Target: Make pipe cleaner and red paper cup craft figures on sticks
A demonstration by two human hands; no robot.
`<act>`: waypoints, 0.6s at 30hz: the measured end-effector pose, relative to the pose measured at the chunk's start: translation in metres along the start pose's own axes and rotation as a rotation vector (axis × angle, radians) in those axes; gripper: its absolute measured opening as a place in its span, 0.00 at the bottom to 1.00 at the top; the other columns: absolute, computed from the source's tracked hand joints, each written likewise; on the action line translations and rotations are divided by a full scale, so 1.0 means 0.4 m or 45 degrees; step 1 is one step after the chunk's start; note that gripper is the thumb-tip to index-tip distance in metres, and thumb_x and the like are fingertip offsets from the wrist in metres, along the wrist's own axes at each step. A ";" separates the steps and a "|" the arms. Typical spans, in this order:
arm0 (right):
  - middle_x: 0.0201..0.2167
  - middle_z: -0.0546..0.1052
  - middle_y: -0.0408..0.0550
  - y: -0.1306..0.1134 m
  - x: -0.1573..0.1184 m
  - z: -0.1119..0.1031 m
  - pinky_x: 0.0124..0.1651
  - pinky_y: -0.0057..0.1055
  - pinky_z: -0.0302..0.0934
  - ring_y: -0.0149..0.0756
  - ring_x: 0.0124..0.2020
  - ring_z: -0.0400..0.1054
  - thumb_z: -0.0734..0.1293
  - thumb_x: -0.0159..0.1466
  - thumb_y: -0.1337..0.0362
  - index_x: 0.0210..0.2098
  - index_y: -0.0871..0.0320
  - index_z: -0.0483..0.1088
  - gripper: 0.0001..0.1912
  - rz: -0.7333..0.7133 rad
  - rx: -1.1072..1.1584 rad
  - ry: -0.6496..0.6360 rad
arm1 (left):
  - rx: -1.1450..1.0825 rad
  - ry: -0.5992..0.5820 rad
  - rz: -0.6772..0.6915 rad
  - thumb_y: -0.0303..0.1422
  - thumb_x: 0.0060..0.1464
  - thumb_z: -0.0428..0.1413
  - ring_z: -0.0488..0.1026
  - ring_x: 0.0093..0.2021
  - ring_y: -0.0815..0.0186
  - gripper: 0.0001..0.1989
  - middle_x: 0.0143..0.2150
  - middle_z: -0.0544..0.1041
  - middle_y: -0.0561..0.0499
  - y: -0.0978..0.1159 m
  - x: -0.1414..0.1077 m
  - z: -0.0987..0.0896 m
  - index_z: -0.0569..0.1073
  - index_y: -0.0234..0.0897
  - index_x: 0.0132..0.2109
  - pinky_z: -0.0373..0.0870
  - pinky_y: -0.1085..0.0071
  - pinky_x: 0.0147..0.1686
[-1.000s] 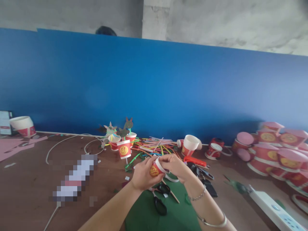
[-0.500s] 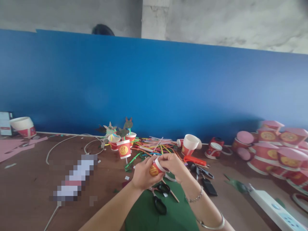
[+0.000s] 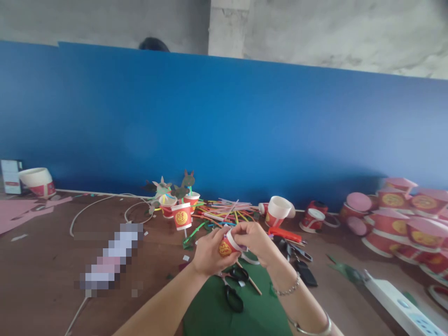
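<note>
A red and white paper cup (image 3: 227, 246) with a gold print is tilted on its side above the green sheet (image 3: 241, 303). My left hand (image 3: 209, 252) is wrapped round the cup from the left. My right hand (image 3: 252, 240) has its fingers bent and pressed together at the white rim; whether they pinch the rim or something small there is hidden. Black-handled scissors (image 3: 234, 298) and a thin wooden stick (image 3: 252, 280) lie on the green sheet just below the hands. Behind them is a pile of coloured strips (image 3: 227, 210).
Cups with animal cut-outs (image 3: 182, 217) stand left of the strips. An orange cutter (image 3: 285, 234), black keys (image 3: 306, 273) and a white power strip (image 3: 395, 298) lie rightward. Stacked red cups (image 3: 392, 221) fill the far right. A blue partition (image 3: 224, 121) rises behind.
The view has shifted slightly, moving the surroundings a little to the right. Both hands remain at the cup, with my right fingers only slightly moved at its rim.
</note>
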State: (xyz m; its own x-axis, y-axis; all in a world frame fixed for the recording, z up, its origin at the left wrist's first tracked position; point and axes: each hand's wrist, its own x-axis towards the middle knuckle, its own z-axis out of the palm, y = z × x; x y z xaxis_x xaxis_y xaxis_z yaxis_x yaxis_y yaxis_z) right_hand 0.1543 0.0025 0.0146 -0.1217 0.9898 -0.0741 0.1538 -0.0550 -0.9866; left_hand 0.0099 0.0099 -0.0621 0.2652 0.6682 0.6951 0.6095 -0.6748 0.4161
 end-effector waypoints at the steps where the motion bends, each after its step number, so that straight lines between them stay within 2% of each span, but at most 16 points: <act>1: 0.13 0.66 0.37 -0.002 -0.001 0.002 0.21 0.24 0.48 0.23 0.16 0.54 0.65 0.42 0.69 0.19 0.61 0.69 0.03 -0.004 0.014 -0.001 | -0.007 -0.004 0.001 0.43 0.45 0.59 0.77 0.39 0.60 0.27 0.42 0.77 0.46 0.000 0.000 -0.001 0.66 0.39 0.52 0.75 0.68 0.40; 6: 0.15 0.67 0.38 -0.003 -0.001 0.003 0.22 0.23 0.49 0.23 0.17 0.54 0.64 0.42 0.68 0.20 0.61 0.70 0.05 -0.010 0.072 -0.060 | -0.004 -0.006 -0.025 0.42 0.45 0.59 0.77 0.40 0.60 0.27 0.43 0.77 0.46 -0.003 0.000 -0.004 0.66 0.40 0.52 0.74 0.67 0.42; 10: 0.19 0.72 0.40 0.002 0.005 0.003 0.26 0.25 0.57 0.27 0.21 0.63 0.64 0.45 0.68 0.26 0.61 0.70 0.07 -0.062 -0.005 -0.019 | 0.036 0.015 -0.055 0.43 0.46 0.59 0.77 0.39 0.61 0.26 0.42 0.78 0.48 -0.005 0.004 -0.001 0.66 0.40 0.51 0.75 0.67 0.40; 14: 0.27 0.77 0.46 -0.001 0.006 -0.004 0.34 0.30 0.63 0.35 0.30 0.70 0.65 0.52 0.63 0.33 0.60 0.72 0.10 -0.256 -0.247 0.051 | 0.078 0.131 -0.063 0.45 0.47 0.58 0.77 0.38 0.60 0.26 0.40 0.78 0.47 -0.003 0.008 -0.002 0.66 0.38 0.51 0.75 0.68 0.37; 18: 0.31 0.79 0.48 -0.004 0.004 -0.018 0.39 0.32 0.63 0.38 0.34 0.72 0.63 0.53 0.68 0.30 0.59 0.76 0.10 -0.350 -0.587 0.089 | 0.082 0.198 -0.026 0.44 0.48 0.57 0.77 0.39 0.60 0.26 0.40 0.77 0.46 -0.002 0.004 -0.002 0.65 0.37 0.52 0.74 0.68 0.38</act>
State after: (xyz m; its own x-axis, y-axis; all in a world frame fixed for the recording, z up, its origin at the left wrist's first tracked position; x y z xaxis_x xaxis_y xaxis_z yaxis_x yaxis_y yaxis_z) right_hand 0.1609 0.0051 0.0170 -0.1551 0.9668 0.2031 0.5420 0.2552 -0.8007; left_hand 0.0093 0.0113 -0.0609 0.1367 0.6214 0.7715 0.6612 -0.6372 0.3961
